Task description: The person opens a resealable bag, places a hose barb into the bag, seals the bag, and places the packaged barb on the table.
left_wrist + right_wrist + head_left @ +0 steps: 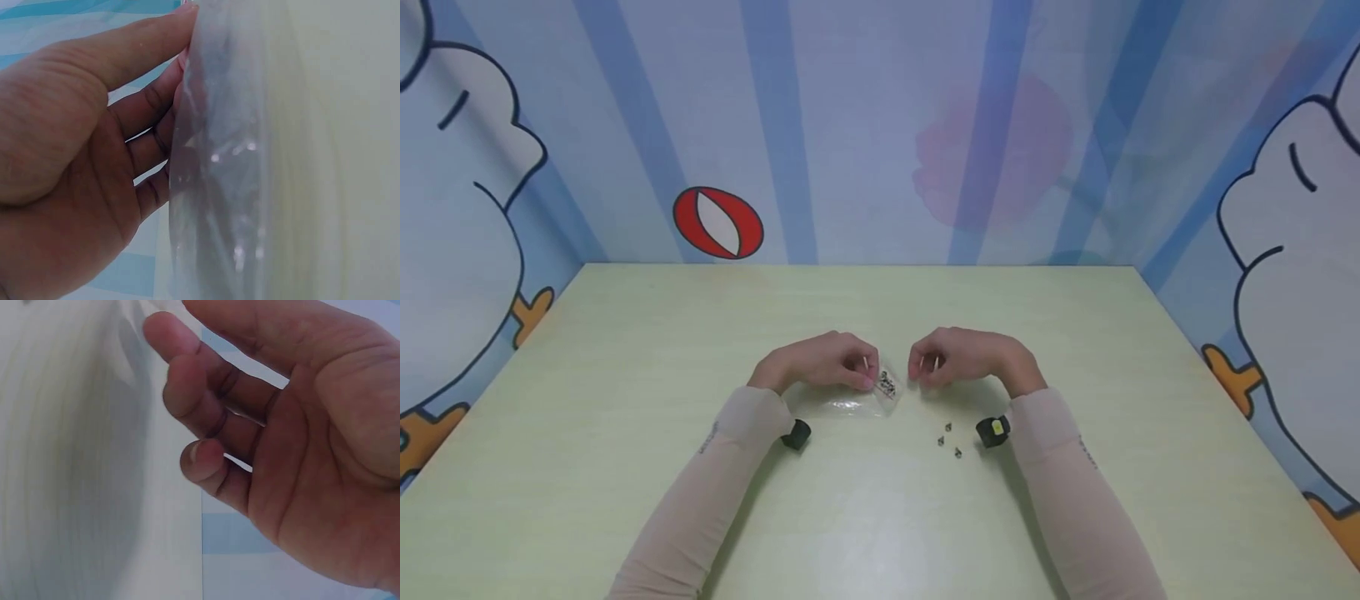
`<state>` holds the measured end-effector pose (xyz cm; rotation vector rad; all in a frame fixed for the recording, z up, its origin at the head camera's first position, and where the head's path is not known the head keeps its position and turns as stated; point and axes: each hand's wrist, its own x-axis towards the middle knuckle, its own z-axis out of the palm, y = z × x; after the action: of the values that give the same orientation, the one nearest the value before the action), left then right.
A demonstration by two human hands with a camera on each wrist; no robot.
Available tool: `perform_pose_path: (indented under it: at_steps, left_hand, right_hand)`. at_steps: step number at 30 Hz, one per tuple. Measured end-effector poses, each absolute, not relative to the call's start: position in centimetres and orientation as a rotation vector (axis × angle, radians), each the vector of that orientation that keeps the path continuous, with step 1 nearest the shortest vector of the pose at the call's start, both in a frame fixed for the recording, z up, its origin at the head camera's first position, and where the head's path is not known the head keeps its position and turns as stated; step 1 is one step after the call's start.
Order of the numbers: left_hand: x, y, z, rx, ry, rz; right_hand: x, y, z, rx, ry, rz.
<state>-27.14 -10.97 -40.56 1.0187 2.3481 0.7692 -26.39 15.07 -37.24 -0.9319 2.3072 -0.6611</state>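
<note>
A clear plastic bag [887,390] of small dark-and-silver metal pieces lies near the middle of the table. My left hand [838,360] pinches its edge between thumb and fingers. In the left wrist view the crinkled plastic of the bag [225,175] stretches down beside the palm. Just right of the bag hovers my right hand [962,358], its fingers loosely bent. The right wrist view shows the curled fingers [194,394] with nothing against the palm; the thumb tip is cut off at the top. Three small metal pieces [948,427] lie on the table below the right hand.
The pale table [880,517] runs back to a blue striped backdrop [865,125] with cartoon prints. A black wrist camera [992,431] sits under the right wrist, close to the loose pieces. Another black camera [797,434] is under the left wrist.
</note>
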Motion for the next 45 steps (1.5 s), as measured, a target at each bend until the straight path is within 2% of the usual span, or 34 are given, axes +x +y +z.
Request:
perform_pose_path:
  at_steps: [22, 45]
  left_hand:
    - [-26.8, -11.5, -40.0, 1.004, 2.324, 0.807]
    - [-26.9, -11.0, -40.2, 0.97, 2.325, 0.784]
  right_hand:
    - [-25.7, 16.0, -37.1, -0.589, 2.008, -0.584]
    - [-23.6, 15.9, -38.0, -0.681, 2.148, -0.555]
